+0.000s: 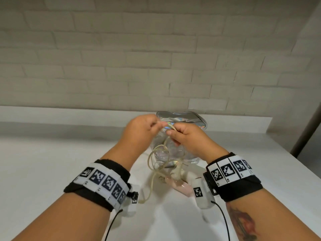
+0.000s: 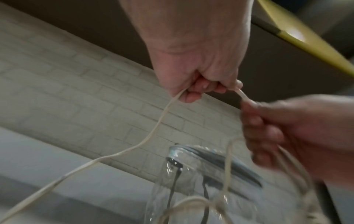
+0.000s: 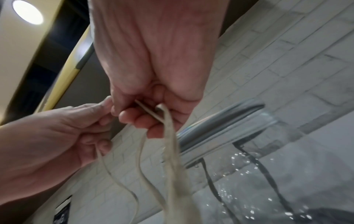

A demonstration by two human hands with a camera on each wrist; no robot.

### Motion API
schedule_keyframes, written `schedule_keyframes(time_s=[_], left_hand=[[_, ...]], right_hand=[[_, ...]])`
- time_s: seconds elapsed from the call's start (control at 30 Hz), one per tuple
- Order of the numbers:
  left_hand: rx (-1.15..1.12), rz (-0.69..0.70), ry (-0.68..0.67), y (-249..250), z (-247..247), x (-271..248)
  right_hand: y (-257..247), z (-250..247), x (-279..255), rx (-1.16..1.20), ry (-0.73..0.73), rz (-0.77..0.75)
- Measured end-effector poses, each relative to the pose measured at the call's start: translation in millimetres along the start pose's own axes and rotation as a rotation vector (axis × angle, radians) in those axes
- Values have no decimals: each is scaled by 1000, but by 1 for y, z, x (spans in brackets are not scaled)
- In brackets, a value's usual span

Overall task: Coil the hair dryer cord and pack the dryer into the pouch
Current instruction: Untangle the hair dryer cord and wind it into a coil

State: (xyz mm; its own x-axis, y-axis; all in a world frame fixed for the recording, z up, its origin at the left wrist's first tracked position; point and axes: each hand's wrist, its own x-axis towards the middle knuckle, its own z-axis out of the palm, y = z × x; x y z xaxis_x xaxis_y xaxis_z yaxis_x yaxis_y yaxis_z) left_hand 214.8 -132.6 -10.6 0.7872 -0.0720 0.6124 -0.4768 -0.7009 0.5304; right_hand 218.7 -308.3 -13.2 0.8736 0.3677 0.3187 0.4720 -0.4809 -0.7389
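Note:
Both hands are raised over the white counter [image 1: 52,162] and hold the cream dryer cord [image 1: 165,145]. My left hand [image 1: 144,126] pinches the cord [image 2: 162,116] between curled fingers; one strand runs down to the left. My right hand [image 1: 180,136] grips several gathered loops [image 3: 168,136] that hang below it. The pink and white hair dryer [image 1: 182,183] lies on the counter beneath my right wrist, partly hidden. Behind the hands stands the clear pouch [image 1: 189,122] with a silver zip top [image 3: 220,121].
A white brick wall [image 1: 156,58] rises directly behind the counter, with a ledge [image 1: 69,113] along its foot. The counter's right edge [image 1: 295,164] falls off near my right arm. Black cables trail from both wrist bands.

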Motion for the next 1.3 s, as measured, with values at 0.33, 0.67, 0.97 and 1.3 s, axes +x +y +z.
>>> schedule_keyframes(time_s=[0.33, 0.67, 0.97, 1.3], left_hand=[[-230, -205, 594, -18, -35, 0], [-790, -497, 708, -39, -48, -21], [-654, -332, -189, -23, -8, -58], [-423, -454, -341, -12, 38, -68]], right_hand=[[17, 0, -6, 118, -134, 131], [36, -28, -8, 450, 34, 181], [13, -33, 5, 442, 210, 14], [-10, -37, 13, 585, 336, -167]])
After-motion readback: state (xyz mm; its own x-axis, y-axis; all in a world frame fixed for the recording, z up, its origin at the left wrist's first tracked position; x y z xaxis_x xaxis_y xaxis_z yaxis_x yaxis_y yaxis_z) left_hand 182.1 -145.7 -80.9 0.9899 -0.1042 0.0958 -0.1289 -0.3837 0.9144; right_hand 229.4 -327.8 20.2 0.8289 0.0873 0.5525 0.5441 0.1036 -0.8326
